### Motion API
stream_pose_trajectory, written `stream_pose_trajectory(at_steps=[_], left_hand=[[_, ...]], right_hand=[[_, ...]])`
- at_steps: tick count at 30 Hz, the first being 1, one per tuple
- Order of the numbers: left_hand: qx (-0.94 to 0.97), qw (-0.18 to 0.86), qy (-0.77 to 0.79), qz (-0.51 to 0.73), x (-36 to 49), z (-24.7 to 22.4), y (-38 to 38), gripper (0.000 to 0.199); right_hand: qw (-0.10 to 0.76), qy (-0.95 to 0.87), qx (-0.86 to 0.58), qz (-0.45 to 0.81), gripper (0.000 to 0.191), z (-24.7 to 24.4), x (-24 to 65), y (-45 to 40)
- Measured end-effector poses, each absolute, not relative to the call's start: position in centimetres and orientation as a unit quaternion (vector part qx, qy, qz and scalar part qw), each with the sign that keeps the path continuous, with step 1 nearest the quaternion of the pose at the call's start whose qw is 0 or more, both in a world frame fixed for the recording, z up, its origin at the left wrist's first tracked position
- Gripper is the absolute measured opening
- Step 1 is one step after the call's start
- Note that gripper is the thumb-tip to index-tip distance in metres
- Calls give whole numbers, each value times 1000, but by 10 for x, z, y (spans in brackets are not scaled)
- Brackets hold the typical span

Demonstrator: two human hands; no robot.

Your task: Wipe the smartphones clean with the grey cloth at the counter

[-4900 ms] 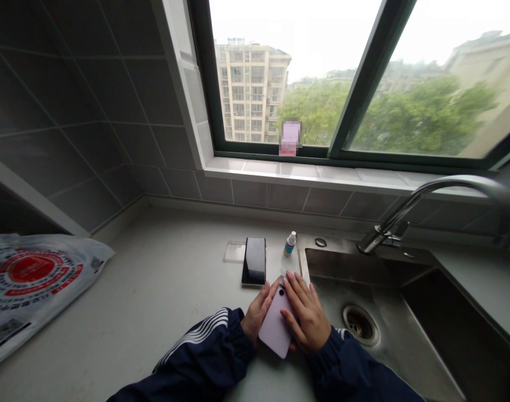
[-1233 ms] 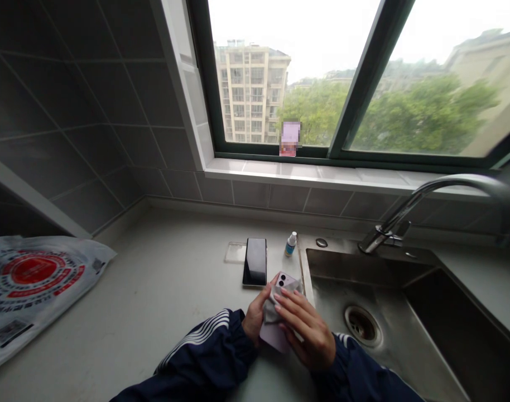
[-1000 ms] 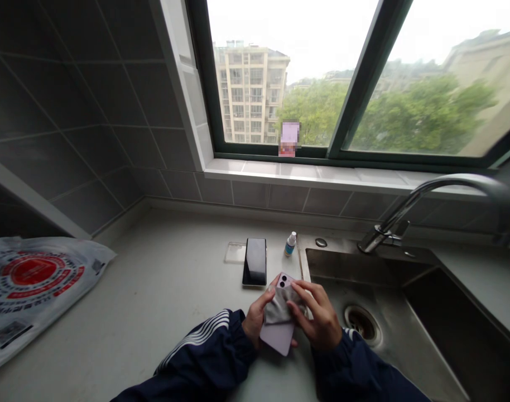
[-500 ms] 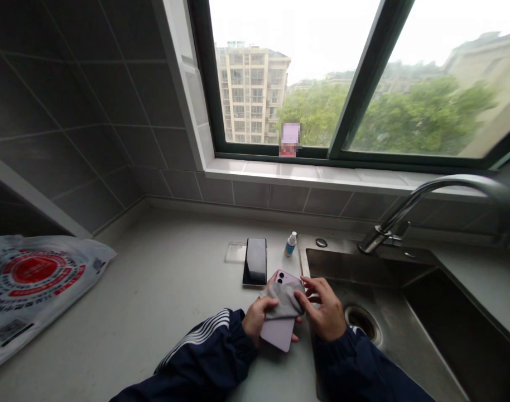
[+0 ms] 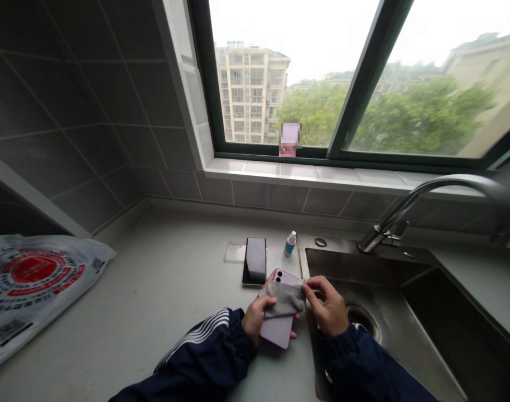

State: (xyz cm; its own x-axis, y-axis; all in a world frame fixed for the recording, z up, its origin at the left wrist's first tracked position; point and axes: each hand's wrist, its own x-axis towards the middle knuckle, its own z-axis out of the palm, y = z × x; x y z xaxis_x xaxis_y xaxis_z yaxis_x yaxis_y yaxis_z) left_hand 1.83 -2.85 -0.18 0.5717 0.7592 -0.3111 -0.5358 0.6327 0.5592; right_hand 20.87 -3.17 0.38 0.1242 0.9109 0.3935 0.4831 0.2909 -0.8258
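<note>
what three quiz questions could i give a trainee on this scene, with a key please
1. What does the right hand pinch?
a) the faucet
b) an edge of the grey cloth
c) the plastic bag
2. True or false: the spray bottle stands on the countertop, between the black-screened smartphone and the steel sink.
3. Fill in: beneath the grey cloth, the left hand holds a ____.

Key: 1 b; 2 true; 3 lilac smartphone.
</note>
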Motion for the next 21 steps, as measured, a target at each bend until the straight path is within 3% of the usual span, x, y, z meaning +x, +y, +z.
stream_pose_trajectory(at_steps=[11,21], left_hand=[[187,863,290,369,19,1,-28,93],[216,866,223,391,17,-1,-26,79]], right_hand=[[585,-608,-482,238,12,11,211,-33],[647,-591,-450,174,1,24,212,-39]])
